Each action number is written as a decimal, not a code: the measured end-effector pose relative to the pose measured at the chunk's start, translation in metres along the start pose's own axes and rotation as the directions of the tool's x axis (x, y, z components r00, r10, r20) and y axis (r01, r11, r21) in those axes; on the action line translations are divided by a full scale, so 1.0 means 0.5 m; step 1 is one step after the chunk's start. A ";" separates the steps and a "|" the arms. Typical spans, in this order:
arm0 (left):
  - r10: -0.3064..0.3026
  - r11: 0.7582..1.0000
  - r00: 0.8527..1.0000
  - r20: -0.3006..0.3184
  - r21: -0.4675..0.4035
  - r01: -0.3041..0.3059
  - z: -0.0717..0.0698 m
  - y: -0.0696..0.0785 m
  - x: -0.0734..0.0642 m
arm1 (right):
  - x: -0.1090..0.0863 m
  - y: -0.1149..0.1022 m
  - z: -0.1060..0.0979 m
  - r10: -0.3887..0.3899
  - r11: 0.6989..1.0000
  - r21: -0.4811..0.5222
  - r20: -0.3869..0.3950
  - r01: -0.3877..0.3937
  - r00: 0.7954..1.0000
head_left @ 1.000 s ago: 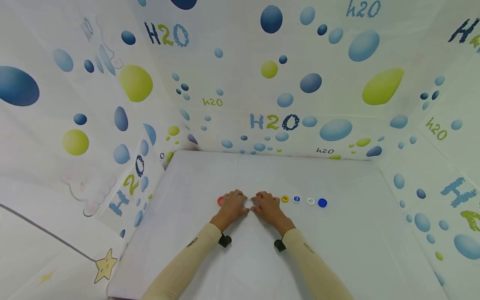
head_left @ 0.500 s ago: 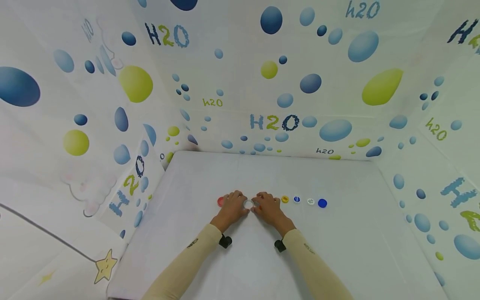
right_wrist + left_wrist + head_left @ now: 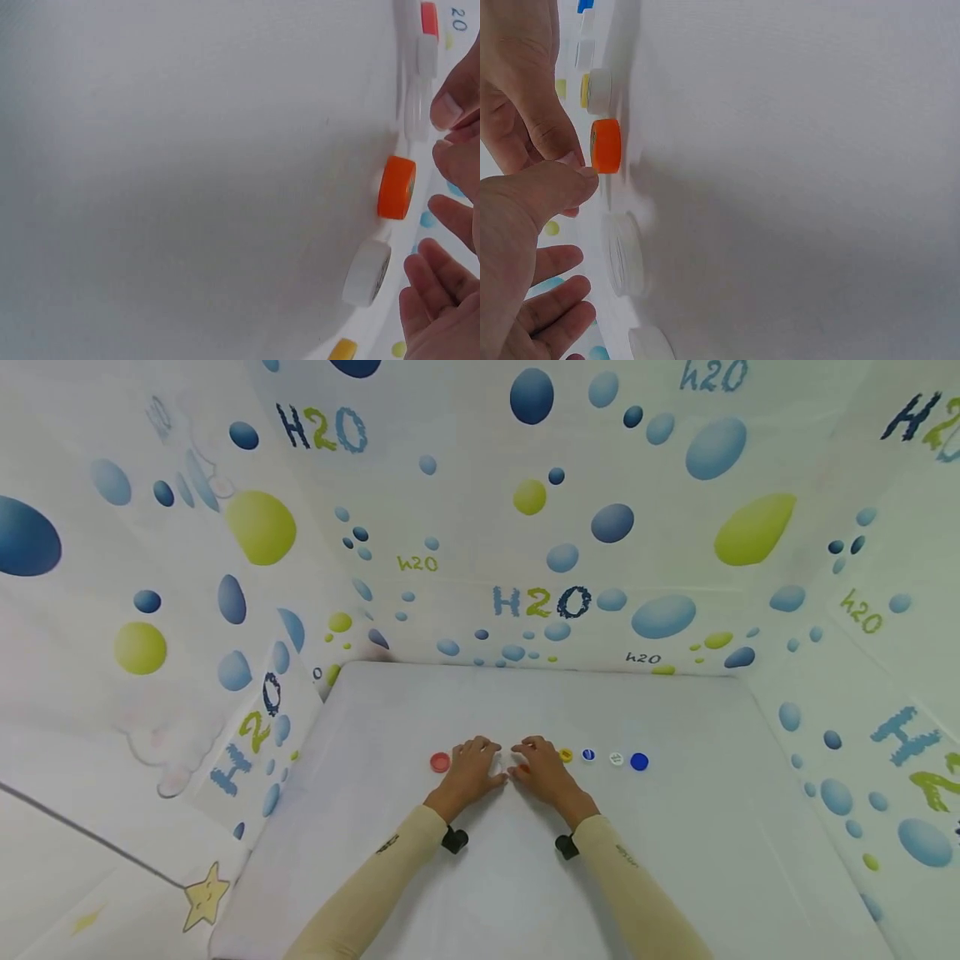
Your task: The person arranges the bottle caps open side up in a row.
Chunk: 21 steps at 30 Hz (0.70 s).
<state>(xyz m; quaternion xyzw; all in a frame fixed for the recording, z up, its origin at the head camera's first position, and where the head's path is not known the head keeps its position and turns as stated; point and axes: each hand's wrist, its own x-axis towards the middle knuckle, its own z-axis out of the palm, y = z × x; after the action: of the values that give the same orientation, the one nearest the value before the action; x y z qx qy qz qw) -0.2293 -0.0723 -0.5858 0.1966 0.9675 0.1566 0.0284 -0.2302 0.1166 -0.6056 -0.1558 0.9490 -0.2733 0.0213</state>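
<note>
A row of round bottle caps lies on the white table. My left hand (image 3: 468, 774) hovers over the clear cap (image 3: 624, 255) and the white cap (image 3: 651, 343) left of it, fingers spread and only loosely bent. Its thumb tip overlaps the edge of the orange cap (image 3: 606, 146) in the left wrist view. To the right, my right hand (image 3: 545, 774) hangs over the orange cap and a white cap (image 3: 367, 274), its fingers loosely extended with nothing between them. Both thumbs come near each other at the middle. In the head view the hands hide most of these caps.
A red cap (image 3: 440, 762) lies left of the hands. Towards the right the row goes on with a yellow cap (image 3: 566, 755), a blue-and-white cap (image 3: 588, 755), a white patterned cap (image 3: 616, 759) and a blue cap (image 3: 639, 762). A printed backdrop (image 3: 450, 510) rises behind the table.
The fingers of both hands, earlier curved around the clear cap, have loosened and come away from it. The red cap shows more fully. The head view has shifted slightly.
</note>
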 end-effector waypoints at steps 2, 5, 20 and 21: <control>0.003 1.000 1.000 0.008 -0.006 -0.003 0.000 0.005 0.003 | -0.002 0.003 -0.006 0.021 0.999 0.030 0.001 -0.021 1.000; 0.008 1.000 1.000 0.021 -0.017 -0.007 0.000 0.011 0.008 | -0.006 0.006 -0.019 0.047 0.996 0.081 -0.006 -0.046 0.999; 0.038 0.999 0.998 0.047 -0.015 -0.037 0.016 0.033 0.024 | -0.019 0.042 -0.033 0.033 0.998 0.063 -0.031 -0.031 0.999; 0.038 0.999 0.998 0.045 -0.015 -0.038 0.018 0.035 0.025 | -0.020 0.043 -0.032 0.031 0.998 0.059 -0.032 -0.029 0.999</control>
<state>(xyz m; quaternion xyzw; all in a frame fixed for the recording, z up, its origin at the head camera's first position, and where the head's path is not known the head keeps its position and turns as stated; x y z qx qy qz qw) -0.2334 -0.0496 -0.5889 0.2181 0.9616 0.1595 0.0485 -0.2289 0.1453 -0.6038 -0.1362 0.9430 -0.3033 0.0144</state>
